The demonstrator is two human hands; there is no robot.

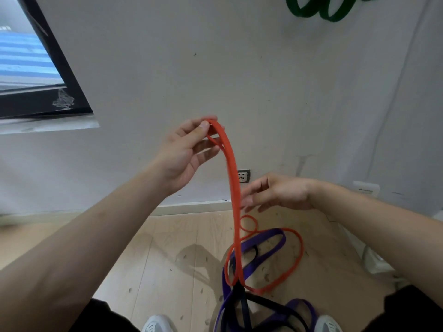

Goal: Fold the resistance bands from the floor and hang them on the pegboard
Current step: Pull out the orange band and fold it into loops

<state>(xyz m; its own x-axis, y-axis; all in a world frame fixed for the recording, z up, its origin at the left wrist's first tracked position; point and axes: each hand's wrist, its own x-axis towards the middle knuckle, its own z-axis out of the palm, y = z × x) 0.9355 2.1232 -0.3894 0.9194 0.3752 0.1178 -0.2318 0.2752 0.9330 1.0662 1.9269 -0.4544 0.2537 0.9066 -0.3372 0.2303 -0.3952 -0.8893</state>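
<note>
Early stage, by my read. Light wooden floor (167,255) carries a tangle: wide purple rubber loop band (263,255), thin black rubber band (271,305), and the lower end of the thin orange rubber loop band (233,183). Left hand (184,154) pinches the orange band's top, which hangs unfolded. Right hand (280,191) is loose-fingered beside the strand, gripping nothing. Dark green looped band (311,10) hangs on the wall, likely done. No containers in view.

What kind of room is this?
Likely a home exercise corner: a red band held up, a purple band on the wood floor, a green band hung high on the white wall.
</note>
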